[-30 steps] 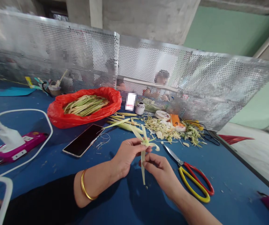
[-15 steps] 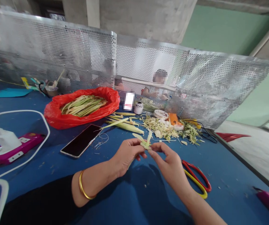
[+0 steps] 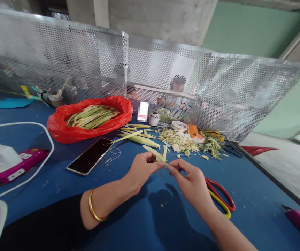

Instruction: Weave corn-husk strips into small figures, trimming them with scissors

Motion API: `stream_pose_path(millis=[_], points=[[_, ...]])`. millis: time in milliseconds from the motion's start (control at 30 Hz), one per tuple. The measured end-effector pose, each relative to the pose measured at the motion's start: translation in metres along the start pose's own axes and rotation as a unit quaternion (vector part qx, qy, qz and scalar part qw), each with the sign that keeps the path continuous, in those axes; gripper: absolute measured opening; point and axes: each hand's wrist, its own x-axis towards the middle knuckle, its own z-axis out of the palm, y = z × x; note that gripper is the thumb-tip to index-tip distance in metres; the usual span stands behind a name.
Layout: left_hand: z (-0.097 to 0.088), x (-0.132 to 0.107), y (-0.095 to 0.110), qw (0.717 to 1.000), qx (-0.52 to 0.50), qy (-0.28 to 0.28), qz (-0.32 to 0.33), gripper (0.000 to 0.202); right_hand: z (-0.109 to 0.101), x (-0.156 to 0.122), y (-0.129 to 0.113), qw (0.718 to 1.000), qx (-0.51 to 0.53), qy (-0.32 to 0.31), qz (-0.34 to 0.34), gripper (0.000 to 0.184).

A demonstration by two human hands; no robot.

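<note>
My left hand (image 3: 140,170), with a gold bangle on its wrist, pinches a small folded piece of pale green leaf strips (image 3: 158,154) just above the blue table (image 3: 61,184). My right hand (image 3: 193,181) meets it from the right, thumb and forefinger pinched on the same piece. Short strip ends stick up behind my fingers. Red and yellow scissors (image 3: 221,200) lie on the table right behind my right hand, partly hidden by it.
A red plastic bag (image 3: 87,129) full of green leaf strips sits at the back left, with a dark phone (image 3: 89,156) in front of it. Loose strips and a pile of trimmings (image 3: 189,141) lie along a perforated metal screen (image 3: 165,76). A pink power strip (image 3: 14,164) with a white cable lies left.
The long strip that hung down from the piece is gone from below my hands. My right hand rose from under the piece to pinch it at the same height as my left.
</note>
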Motion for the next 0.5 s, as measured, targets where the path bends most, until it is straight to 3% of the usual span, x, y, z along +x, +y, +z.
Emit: stream_pose_path(millis=[100,267,500], points=[[-0.0011,0.0008,-0.0014,1.0,-0.004,-0.003,-0.001,0.023,-0.0008,0.0005,-0.0014,1.0,0.013,0.004,0.009,0.023],[-0.0012,0.0012,-0.0041,0.998,-0.018,-0.064,0.0,0.025,0.0027,0.0015,0.0003,0.999,0.036,-0.007,0.031,0.019],[-0.0014,0.0025,-0.0009,1.0,-0.014,-0.01,0.003,0.019,-0.0059,0.0027,0.0004,0.997,0.032,-0.047,0.043,0.022]])
